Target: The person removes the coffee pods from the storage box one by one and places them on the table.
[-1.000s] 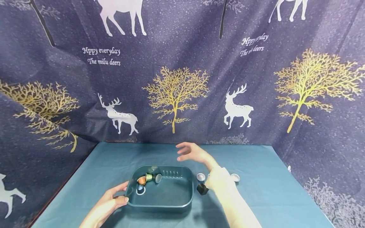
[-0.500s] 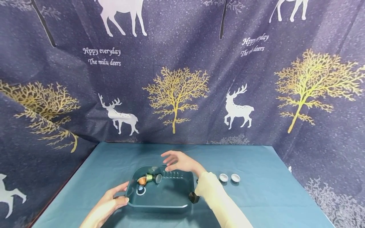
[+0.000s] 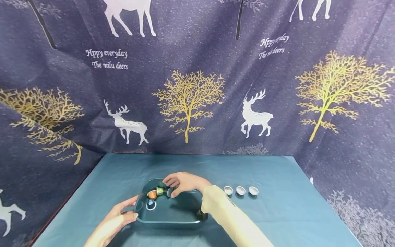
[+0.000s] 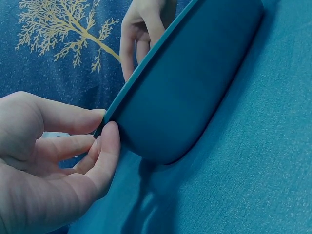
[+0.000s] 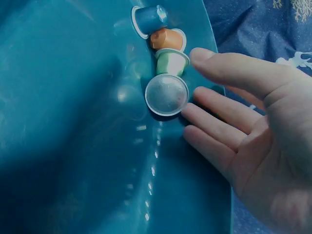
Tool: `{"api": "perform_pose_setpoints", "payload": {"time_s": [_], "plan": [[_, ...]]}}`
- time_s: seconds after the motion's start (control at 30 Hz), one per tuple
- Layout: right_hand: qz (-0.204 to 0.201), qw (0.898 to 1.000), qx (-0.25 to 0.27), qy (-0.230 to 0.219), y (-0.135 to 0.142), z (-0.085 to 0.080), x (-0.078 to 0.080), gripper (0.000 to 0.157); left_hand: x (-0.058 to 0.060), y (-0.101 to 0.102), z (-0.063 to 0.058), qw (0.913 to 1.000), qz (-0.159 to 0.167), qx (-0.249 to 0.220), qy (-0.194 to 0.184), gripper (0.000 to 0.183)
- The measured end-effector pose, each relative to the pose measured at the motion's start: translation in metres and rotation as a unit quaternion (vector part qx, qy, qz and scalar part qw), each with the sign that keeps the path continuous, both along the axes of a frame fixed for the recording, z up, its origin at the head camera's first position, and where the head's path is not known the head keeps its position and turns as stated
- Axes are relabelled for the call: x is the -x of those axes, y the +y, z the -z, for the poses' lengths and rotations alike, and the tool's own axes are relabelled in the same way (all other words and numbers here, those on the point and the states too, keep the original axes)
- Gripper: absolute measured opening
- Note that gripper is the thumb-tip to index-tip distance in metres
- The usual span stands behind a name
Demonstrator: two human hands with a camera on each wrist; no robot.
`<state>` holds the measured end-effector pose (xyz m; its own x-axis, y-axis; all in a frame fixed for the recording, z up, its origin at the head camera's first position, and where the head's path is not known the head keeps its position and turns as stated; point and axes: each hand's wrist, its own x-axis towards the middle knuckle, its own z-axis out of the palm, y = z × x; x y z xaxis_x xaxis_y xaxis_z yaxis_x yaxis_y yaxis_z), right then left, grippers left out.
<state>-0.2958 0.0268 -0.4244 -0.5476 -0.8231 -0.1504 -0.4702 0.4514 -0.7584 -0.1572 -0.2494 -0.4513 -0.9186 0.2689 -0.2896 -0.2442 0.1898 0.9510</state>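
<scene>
Inside a dark teal bin (image 3: 172,225) several coffee capsules lie in a line along one side. These are a blue capsule (image 5: 152,20), an orange capsule (image 5: 168,40), a green capsule (image 5: 170,63) and a capsule with its silver lid (image 5: 166,95) facing the camera. My left hand (image 3: 114,216) pinches the bin's rim at its near left, between thumb and fingers. Over the bin's far side reaches my right hand (image 3: 185,181), thumb and fingers spread and holding nothing. Its fingertips are at the silver-lidded capsule's edge; I cannot tell whether they touch it.
Three capsules, a left one (image 3: 228,190), a middle one (image 3: 240,190) and a right one (image 3: 253,191), stand in a row on the teal tablecloth (image 3: 271,219), right of the bin. A dark printed curtain (image 3: 216,120) hangs behind the table.
My right hand has moved left and down, from above the table behind the bin to the capsules inside it. My left hand keeps its place on the rim.
</scene>
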Motion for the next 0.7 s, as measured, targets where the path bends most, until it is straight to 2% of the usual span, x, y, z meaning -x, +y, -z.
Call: {"api": "perform_pose_setpoints", "payload": {"time_s": [0.17, 0.3, 0.53, 0.7], "plan": [[-0.013, 0.999, -0.029, -0.016, -0.009, 0.005, 0.003, 0.062, 0.0, 0.0, -0.001, 1.0, -0.004, 0.0, -0.008, 0.081], [-0.022, 0.998, -0.063, -0.006, -0.016, 0.005, 0.003, 0.059, 0.0, -0.002, 0.0, 0.9999, -0.007, -0.003, -0.014, 0.082], [-0.035, 0.994, -0.089, 0.045, -0.025, 0.002, 0.0, 0.051, 0.001, 0.0, 0.0, 0.9999, -0.007, 0.003, -0.014, 0.082], [-0.028, 0.992, -0.097, 0.073, -0.027, 0.001, 0.001, 0.047, 0.001, 0.002, -0.002, 0.9999, -0.009, 0.008, -0.011, 0.081]]}}
